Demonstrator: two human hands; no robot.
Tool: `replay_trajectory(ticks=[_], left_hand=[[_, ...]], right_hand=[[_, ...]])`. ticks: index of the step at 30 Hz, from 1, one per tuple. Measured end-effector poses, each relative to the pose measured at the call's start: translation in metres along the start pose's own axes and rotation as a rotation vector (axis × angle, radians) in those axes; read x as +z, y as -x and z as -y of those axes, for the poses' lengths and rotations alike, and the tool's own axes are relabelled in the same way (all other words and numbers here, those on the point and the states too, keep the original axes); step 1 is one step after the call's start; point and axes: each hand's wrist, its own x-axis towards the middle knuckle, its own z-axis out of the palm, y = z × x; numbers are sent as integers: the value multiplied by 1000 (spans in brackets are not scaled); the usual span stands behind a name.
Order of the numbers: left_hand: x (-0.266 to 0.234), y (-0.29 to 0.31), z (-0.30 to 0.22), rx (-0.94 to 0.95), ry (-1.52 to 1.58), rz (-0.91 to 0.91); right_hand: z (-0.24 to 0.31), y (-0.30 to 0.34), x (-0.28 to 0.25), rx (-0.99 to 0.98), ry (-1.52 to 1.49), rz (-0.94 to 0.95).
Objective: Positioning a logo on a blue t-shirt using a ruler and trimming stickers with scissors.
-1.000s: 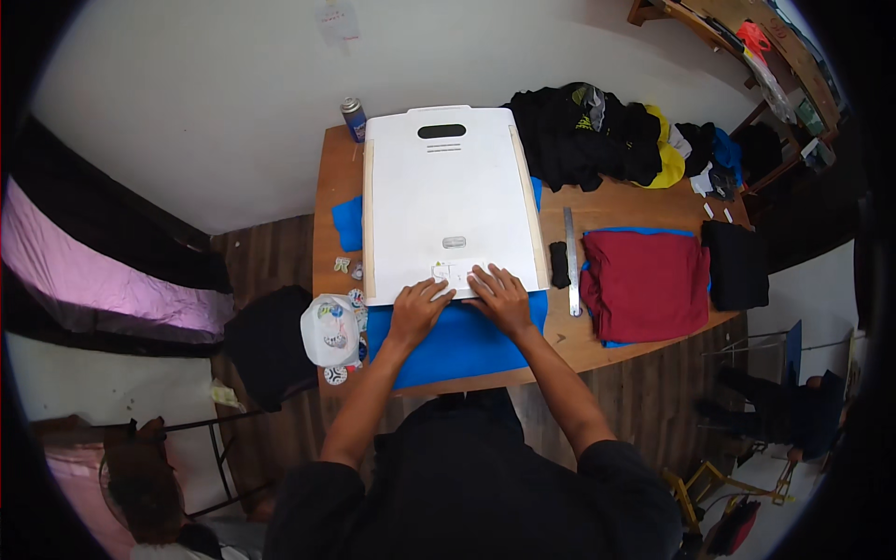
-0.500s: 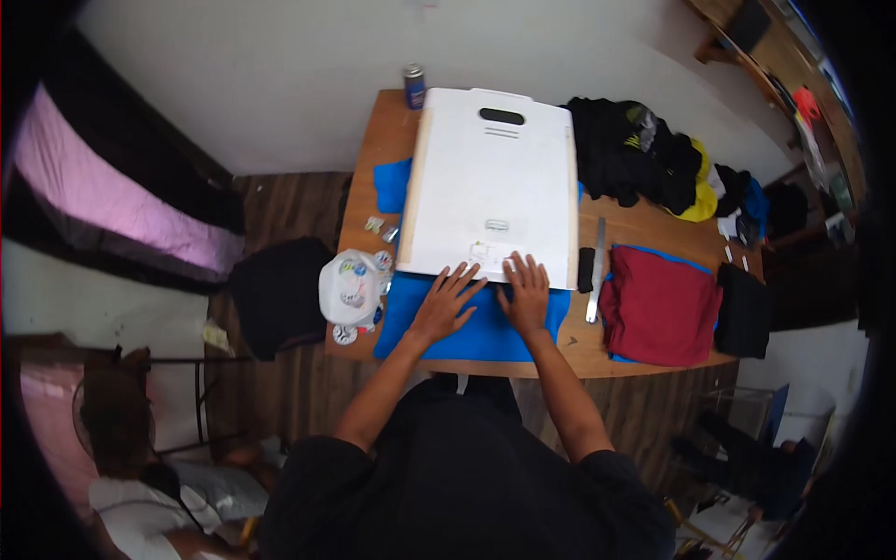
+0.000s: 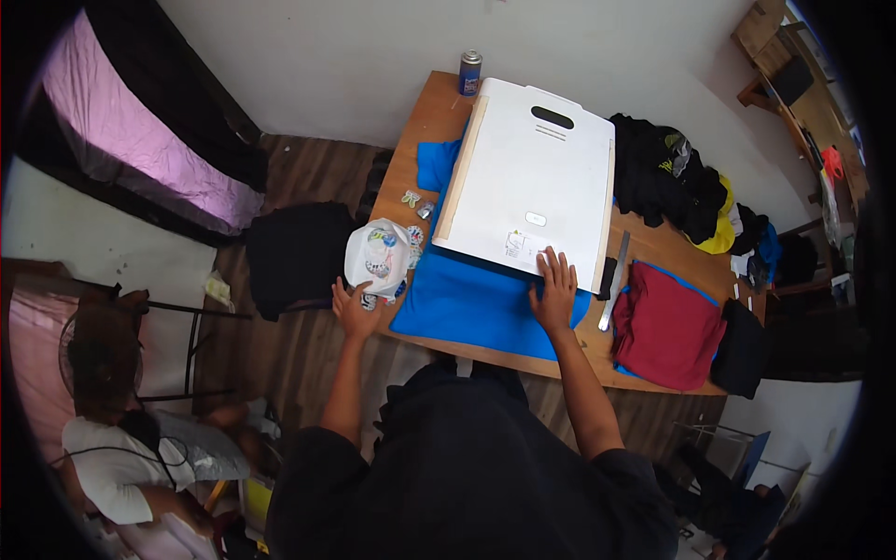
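Observation:
A large white board (image 3: 523,177) with a dark handle slot and tan side strips lies over a blue shirt (image 3: 467,303) on the wooden table. My right hand (image 3: 557,291) has its fingers spread, their tips resting on the board's near edge. At the table's left edge sits a white plastic tub (image 3: 396,283) with round printed pieces in it. My left hand (image 3: 357,313) is at the tub's near side, fingers apart; its fingertips look close to or touching the rim. Several small printed pieces (image 3: 411,198) lie beside the tub.
A blue spray can (image 3: 469,75) stands at the far corner. To the right are a metal ruler (image 3: 616,285), a folded maroon shirt (image 3: 667,327), black cloth (image 3: 742,350) and heaped dark garments (image 3: 653,173). Black fabric (image 3: 299,257) hangs left. Another person (image 3: 121,467) sits lower left.
My left hand has left the board's near edge and moved left to the tub. My right hand stays at the board's edge. The whole view has shifted and tilted.

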Motion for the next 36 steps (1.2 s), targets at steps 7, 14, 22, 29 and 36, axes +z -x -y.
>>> replay_trajectory(ticks=[7, 14, 22, 29, 36], left_hand=[[-9, -11, 7, 88, 416, 46], [-31, -10, -29, 152, 726, -98], [-37, -40, -182, 306, 716, -12], [19, -57, -235, 295, 640, 31], [10, -12, -191, 330, 528, -87]], right_hand=[[-1, -2, 3, 18, -3, -9], [2, -4, 7, 27, -15, -22], [13, -5, 13, 26, -46, -45], [5, -6, 32, 13, -68, -11], [1, -8, 25, 7, -112, 20]])
